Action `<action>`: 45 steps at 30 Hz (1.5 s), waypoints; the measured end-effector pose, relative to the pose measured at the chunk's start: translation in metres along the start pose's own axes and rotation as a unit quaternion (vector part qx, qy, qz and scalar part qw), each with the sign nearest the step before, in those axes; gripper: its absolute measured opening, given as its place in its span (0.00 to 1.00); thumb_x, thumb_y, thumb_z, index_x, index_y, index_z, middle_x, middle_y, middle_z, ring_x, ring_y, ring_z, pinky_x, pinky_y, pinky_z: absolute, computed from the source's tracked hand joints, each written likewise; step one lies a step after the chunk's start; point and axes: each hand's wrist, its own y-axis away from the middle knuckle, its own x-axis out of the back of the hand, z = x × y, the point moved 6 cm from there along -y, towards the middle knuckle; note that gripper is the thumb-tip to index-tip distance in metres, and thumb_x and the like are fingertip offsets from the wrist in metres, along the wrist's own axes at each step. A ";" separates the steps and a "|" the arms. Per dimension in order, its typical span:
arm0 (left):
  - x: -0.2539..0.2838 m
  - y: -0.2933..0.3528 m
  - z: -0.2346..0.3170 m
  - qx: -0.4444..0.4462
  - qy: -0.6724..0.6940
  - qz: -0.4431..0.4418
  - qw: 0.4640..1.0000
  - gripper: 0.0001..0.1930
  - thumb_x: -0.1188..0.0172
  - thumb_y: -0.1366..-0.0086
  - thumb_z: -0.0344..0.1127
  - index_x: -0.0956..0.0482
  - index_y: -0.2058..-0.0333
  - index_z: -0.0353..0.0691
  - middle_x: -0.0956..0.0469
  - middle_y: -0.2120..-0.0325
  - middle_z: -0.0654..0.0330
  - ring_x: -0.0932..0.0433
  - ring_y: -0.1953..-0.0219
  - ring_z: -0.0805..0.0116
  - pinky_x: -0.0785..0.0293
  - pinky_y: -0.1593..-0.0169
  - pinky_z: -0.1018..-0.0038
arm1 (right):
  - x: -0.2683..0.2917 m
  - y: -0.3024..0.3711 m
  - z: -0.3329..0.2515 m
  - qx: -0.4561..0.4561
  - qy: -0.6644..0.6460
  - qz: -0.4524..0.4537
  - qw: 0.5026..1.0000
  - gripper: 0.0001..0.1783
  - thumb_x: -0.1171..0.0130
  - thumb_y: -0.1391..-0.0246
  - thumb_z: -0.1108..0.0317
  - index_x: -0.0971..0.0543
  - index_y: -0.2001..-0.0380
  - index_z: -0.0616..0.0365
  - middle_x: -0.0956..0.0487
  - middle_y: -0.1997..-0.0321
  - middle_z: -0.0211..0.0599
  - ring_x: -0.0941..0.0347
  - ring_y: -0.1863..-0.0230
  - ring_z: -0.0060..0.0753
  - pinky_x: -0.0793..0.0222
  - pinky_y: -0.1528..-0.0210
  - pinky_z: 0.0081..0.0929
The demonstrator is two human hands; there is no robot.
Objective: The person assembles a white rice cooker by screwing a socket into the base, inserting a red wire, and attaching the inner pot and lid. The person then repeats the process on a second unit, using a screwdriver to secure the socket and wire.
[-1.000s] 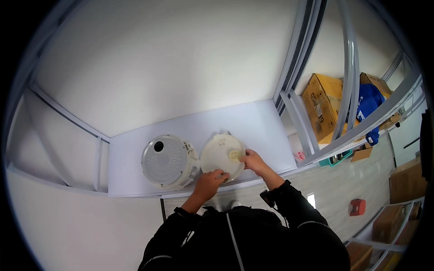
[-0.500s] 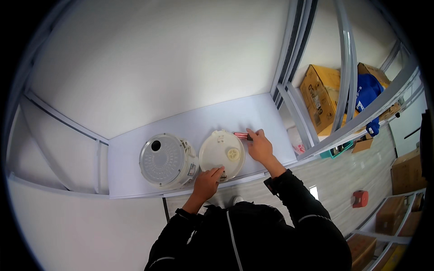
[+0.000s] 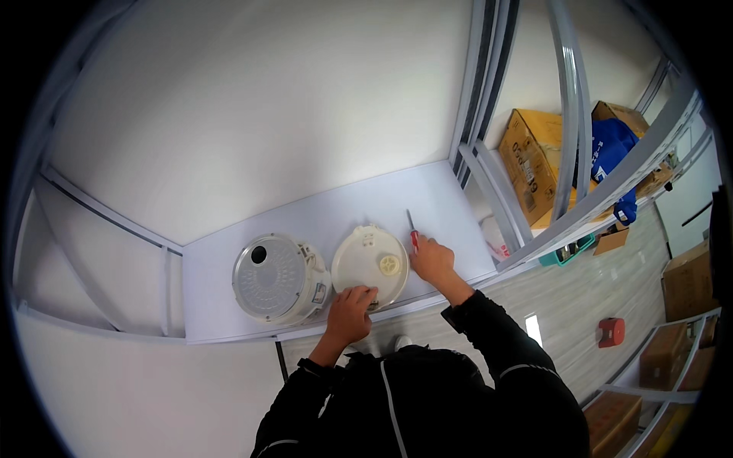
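Observation:
A round cream-coloured plastic lid or cover (image 3: 359, 267) lies on the white worktop, with a small yellowish spoked disc (image 3: 389, 265) on its right side. My left hand (image 3: 351, 313) rests on the near edge of the cover, fingers together; whether a small part is under them is hidden. To the right of the cover, my right hand (image 3: 433, 259) is closed round the handle of a red-handled screwdriver (image 3: 413, 231), whose shaft points away from me. Left of the cover stands a white round appliance body (image 3: 317, 282) with a grey metal face (image 3: 267, 286) and a dark round hole.
The worktop (image 3: 214, 324) ends at a near edge above the floor. Metal frame posts (image 3: 569, 107) rise on the right, with a yellow carton (image 3: 527, 164) and a blue cloth item (image 3: 613, 149) behind them. A red stool (image 3: 611, 333) stands on the floor.
The screwdriver has turned from lying sideways to pointing away from me, and my right hand has come nearer and wrapped its handle. My left hand stays at the cover's near edge.

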 end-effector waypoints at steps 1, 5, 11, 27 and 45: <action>0.004 -0.003 0.005 -0.001 0.002 0.005 1.000 0.32 0.34 0.47 0.31 0.19 0.39 0.44 0.21 0.44 0.55 0.24 0.41 0.49 0.27 0.40 0.55 | 0.000 0.005 0.003 0.003 0.000 -0.010 1.000 0.19 0.41 0.34 0.55 0.22 0.49 0.56 0.16 0.54 0.48 0.14 0.54 0.55 0.19 0.53 0.53; 0.012 -0.014 0.019 0.016 -0.001 0.019 1.000 0.29 0.31 0.43 0.41 0.18 0.42 0.41 0.23 0.41 0.53 0.27 0.36 0.49 0.29 0.35 0.54 | 0.000 0.018 0.015 0.005 -0.014 0.003 1.000 0.20 0.43 0.33 0.53 0.22 0.48 0.54 0.15 0.53 0.48 0.14 0.53 0.56 0.19 0.52 0.53; -0.012 -0.031 0.009 0.035 0.016 0.080 0.996 0.28 0.31 0.37 0.49 0.17 0.44 0.36 0.21 0.41 0.47 0.24 0.38 0.43 0.33 0.32 0.48 | 0.002 0.029 0.025 -0.001 -0.019 0.018 1.000 0.20 0.40 0.37 0.50 0.19 0.53 0.54 0.14 0.57 0.49 0.13 0.58 0.56 0.18 0.55 0.53; -0.046 -0.070 0.022 0.076 -0.068 -0.005 0.995 0.45 0.28 0.39 0.59 0.28 0.31 0.36 0.28 0.30 0.51 0.37 0.23 0.51 0.51 0.22 0.44 | 0.015 0.053 -0.012 0.187 -0.069 0.134 0.971 0.22 0.30 0.44 0.53 0.17 0.51 0.54 0.14 0.57 0.42 0.14 0.57 0.48 0.18 0.59 0.45; -0.040 -0.074 0.015 0.105 -0.035 -0.089 0.990 0.43 0.27 0.43 0.44 0.30 0.29 0.42 0.30 0.27 0.57 0.41 0.21 0.57 0.57 0.19 0.49 | -0.024 0.039 -0.022 0.193 -0.057 0.032 0.979 0.19 0.26 0.45 0.57 0.19 0.55 0.54 0.17 0.57 0.45 0.17 0.50 0.51 0.20 0.50 0.48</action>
